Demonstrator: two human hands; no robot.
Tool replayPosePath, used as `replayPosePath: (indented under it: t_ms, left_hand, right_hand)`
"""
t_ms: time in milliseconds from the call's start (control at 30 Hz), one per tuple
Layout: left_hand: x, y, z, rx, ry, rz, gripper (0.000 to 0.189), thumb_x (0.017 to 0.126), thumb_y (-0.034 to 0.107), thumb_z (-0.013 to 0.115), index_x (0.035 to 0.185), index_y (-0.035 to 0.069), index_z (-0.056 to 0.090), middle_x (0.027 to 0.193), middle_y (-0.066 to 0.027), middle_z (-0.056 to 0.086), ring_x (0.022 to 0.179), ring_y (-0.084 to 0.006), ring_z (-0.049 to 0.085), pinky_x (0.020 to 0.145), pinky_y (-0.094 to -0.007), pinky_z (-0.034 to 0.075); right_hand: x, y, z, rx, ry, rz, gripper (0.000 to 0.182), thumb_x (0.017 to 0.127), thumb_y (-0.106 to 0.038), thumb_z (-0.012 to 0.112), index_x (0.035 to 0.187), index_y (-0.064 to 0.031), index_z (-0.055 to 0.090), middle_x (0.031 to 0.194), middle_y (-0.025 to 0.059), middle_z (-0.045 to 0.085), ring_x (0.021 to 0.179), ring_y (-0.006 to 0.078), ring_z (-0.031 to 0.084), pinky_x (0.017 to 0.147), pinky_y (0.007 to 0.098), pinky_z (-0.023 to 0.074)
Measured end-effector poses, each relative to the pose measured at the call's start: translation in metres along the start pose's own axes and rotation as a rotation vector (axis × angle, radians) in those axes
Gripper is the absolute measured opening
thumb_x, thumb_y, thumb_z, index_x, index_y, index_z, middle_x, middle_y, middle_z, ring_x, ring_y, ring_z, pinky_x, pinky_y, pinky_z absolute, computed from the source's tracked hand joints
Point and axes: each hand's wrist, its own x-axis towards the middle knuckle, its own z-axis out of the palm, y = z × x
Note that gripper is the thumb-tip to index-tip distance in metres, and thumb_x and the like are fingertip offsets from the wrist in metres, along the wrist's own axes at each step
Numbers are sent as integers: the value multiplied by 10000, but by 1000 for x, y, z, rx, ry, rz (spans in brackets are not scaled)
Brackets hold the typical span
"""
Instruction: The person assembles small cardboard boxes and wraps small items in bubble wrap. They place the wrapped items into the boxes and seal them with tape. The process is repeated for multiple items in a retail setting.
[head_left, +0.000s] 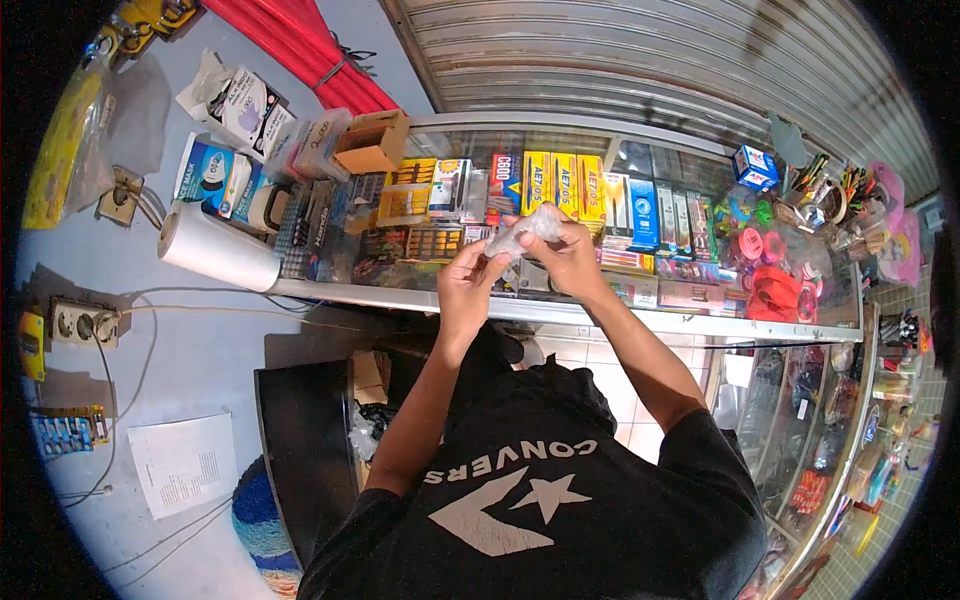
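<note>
A small bundle of crumpled clear plastic (525, 234) is held between both hands, above the front part of a glass display counter. My left hand (469, 281) grips its lower left end between thumb and fingers. On its right side my right hand (566, 255) pinches it, the thumb pressed on its face. What the plastic holds, if anything, cannot be told. Just beyond the hands, yellow pen boxes (551, 180) stand in a row, with a blue box (643, 214) to their right.
The metal-edged glass counter (375, 295) spans the view. A white roll (217, 251), face mask boxes (214, 176) and an open cardboard box (375, 142) occupy its left end. Pink tape rolls (751, 244) and pen holders (817, 199) are at the right. Behind is a metal shutter (622, 60).
</note>
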Motion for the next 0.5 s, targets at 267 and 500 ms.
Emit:
replayPosePath:
  t_ms: [267, 500]
  left_hand:
    - [-2, 4, 3, 58, -98, 14, 308, 994, 54, 726, 1276, -59, 677, 1089, -43, 725, 944, -77, 636, 845, -247, 512]
    - [0, 3, 2, 411, 36, 230, 334, 880, 41, 835, 1173, -39, 697, 982, -96, 727, 809, -118, 639, 731, -273, 517]
  right_hand:
    - [-2, 12, -13, 309, -12, 315, 278, 1065, -236, 637, 1207, -16, 730, 1118, 66, 743, 1019, 164, 690, 922, 328, 540]
    - [4, 5, -4, 483, 96, 323, 326, 1026, -194, 698, 1295, -80, 552, 1099, 36, 670, 983, 129, 643, 869, 300, 526]
